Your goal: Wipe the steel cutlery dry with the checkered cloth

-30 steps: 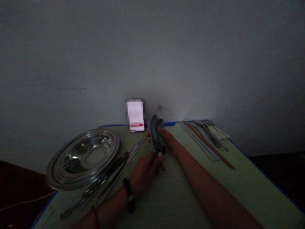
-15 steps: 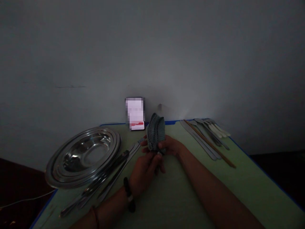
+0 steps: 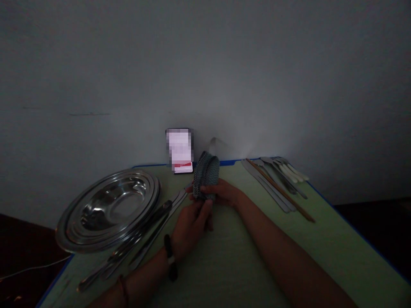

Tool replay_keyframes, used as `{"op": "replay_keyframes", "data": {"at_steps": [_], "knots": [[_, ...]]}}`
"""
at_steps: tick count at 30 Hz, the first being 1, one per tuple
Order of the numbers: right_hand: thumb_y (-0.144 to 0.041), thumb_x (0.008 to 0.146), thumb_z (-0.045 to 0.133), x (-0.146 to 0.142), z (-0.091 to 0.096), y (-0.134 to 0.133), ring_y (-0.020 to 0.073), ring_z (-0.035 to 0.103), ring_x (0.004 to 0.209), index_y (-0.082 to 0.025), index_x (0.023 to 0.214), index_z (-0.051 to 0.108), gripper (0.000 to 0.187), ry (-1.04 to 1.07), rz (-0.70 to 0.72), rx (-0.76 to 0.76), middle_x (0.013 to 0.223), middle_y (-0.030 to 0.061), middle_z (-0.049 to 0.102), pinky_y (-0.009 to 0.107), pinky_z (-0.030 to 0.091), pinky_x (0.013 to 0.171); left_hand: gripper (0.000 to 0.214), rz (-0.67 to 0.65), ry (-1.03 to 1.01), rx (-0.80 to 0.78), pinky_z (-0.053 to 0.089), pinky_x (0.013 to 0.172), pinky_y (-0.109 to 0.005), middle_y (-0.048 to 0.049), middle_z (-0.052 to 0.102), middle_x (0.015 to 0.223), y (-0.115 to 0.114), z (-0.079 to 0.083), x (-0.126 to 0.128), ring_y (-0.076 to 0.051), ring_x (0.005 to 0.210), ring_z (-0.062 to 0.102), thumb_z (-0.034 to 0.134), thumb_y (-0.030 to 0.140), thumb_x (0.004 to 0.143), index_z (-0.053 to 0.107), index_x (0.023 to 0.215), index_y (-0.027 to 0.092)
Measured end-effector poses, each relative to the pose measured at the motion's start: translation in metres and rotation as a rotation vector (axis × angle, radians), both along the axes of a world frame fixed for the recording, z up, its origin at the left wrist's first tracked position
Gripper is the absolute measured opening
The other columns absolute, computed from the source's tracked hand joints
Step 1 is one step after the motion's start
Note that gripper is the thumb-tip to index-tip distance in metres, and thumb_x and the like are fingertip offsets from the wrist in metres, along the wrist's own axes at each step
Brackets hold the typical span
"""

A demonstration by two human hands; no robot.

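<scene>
My right hand (image 3: 224,191) is closed around a folded grey-green ribbed cloth (image 3: 208,173), thumb across its near face and fingertips showing at its left side. The cloth stands upright above the table, near the middle. Just under its lower edge, my left hand (image 3: 192,217) is closed, fingers curled and thumb raised against the cloth's bottom. Whatever lies inside the left fist is hidden. Past the top of the cloth shows a blurred pale, flat tip (image 3: 213,144), perhaps the end of a utensil; its link to the cloth is unclear.
Nested steel bowls (image 3: 109,209) stand on the left of the green table (image 3: 231,265). Several metal utensils (image 3: 141,244) lie beside them. On the right are flat knives (image 3: 268,188), wooden chopsticks (image 3: 282,191) and white-handled cutlery (image 3: 293,171). A lit phone (image 3: 180,149) leans against the wall.
The cloth has turned slightly and sits a little lower in my right hand, whose thumb now lies across it. The pale tip above shows more clearly. The whole view has shifted slightly.
</scene>
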State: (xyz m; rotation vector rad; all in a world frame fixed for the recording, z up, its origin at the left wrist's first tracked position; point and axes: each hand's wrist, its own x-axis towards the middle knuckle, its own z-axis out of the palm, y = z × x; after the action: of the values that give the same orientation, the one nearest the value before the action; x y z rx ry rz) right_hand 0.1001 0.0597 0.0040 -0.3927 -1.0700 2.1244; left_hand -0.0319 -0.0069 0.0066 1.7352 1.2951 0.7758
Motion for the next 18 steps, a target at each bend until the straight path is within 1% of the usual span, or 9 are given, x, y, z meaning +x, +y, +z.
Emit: {"op": "replay_keyframes", "data": {"at_steps": [4,7,9,11,12,15,18], "knots": [[-0.026,0.060,0.079,-0.003,-0.001,0.001,0.0134,0.068,0.068,-0.014,0.088,0.065,0.033,0.004,-0.028,-0.003,0.082,0.0052,0.073,0.024,0.055,0.068,0.046,-0.017,0.072,0.027,0.036,0.049,-0.023,0.0022,0.052,0.046,0.004,-0.002,-0.002,-0.013,0.046,0.050,0.036,0.043,0.090,0.048,0.053,0.019],[-0.029,0.061,0.078,-0.003,-0.004,0.004,0.0141,0.069,0.068,-0.014,0.087,0.065,0.033,0.030,-0.107,-0.017,0.084,0.0051,0.074,0.024,0.055,0.065,0.044,-0.030,0.089,0.038,0.034,0.048,-0.022,0.0036,0.050,0.047,0.004,-0.002,-0.003,-0.012,0.045,0.047,0.038,0.044,0.090,0.047,0.055,0.019],[-0.029,0.067,0.074,-0.002,-0.006,0.010,0.0139,0.069,0.067,-0.015,0.086,0.065,0.025,0.037,-0.217,-0.048,0.083,0.0043,0.073,0.023,0.056,0.063,0.043,-0.036,0.103,0.028,0.032,0.046,-0.022,0.0044,0.048,0.046,0.003,-0.001,-0.003,-0.011,0.044,0.045,0.039,0.045,0.089,0.046,0.056,0.019],[-0.030,0.078,0.064,0.000,-0.007,0.016,0.0123,0.067,0.060,-0.016,0.084,0.063,0.016,0.024,-0.378,-0.108,0.078,0.0032,0.073,0.022,0.055,0.057,0.042,-0.061,0.118,0.008,0.030,0.044,-0.021,0.0052,0.044,0.045,0.001,0.000,-0.003,-0.010,0.043,0.042,0.040,0.045,0.087,0.045,0.056,0.019],[-0.031,0.083,0.058,0.001,-0.007,0.019,0.0114,0.066,0.056,-0.016,0.084,0.063,0.015,0.017,-0.468,-0.144,0.076,0.0027,0.073,0.021,0.054,0.054,0.041,-0.080,0.124,0.003,0.028,0.043,-0.021,0.0055,0.042,0.045,0.000,0.000,-0.003,-0.010,0.042,0.040,0.040,0.046,0.087,0.044,0.055,0.019],[-0.035,0.090,0.045,0.007,-0.006,0.026,0.0103,0.063,0.051,-0.016,0.085,0.062,0.026,0.038,-0.682,-0.230,0.070,0.0030,0.071,0.020,0.053,0.050,0.041,-0.133,0.139,0.033,0.024,0.041,-0.020,0.0063,0.036,0.045,-0.002,0.001,-0.005,-0.009,0.042,0.035,0.040,0.044,0.085,0.040,0.053,0.019],[-0.039,0.093,0.037,0.012,-0.003,0.030,0.0104,0.062,0.050,-0.015,0.082,0.063,0.037,0.108,-0.799,-0.316,0.067,0.0035,0.070,0.020,0.052,0.048,0.038,-0.194,0.161,0.105,0.020,0.042,-0.020,0.0066,0.030,0.047,-0.004,0.001,-0.007,-0.008,0.043,0.030,0.041,0.039,0.083,0.035,0.051,0.019]]}}
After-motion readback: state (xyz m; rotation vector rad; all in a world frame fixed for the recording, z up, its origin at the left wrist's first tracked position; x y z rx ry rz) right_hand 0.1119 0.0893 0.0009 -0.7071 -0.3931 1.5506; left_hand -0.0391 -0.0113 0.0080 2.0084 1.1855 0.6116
